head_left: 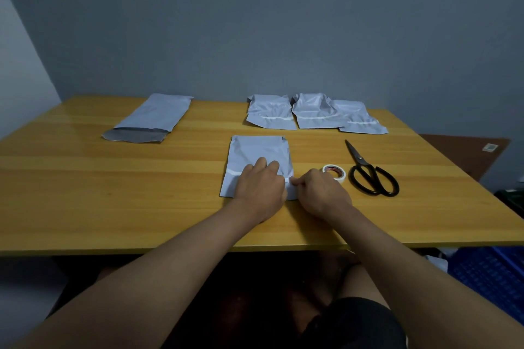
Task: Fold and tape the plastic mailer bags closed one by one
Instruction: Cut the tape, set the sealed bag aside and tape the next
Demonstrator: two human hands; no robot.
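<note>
The folded pale grey plastic mailer bag [256, 156] lies mid-table, thin and slippery (likely springy at the crease). The left hand [261, 187] presses it flat; the right hand [317, 190] pinches white tape [234, 171] at its edge, beside the tape roll [334, 172].

Both bare forearms reach forward over the worktop [113, 178]. The left hand [259, 184] lies palm down, fingers spread flat. Just to its right, the right hand [319, 191] is curled, thumb and forefinger pinched together, nearly touching the left.
</note>
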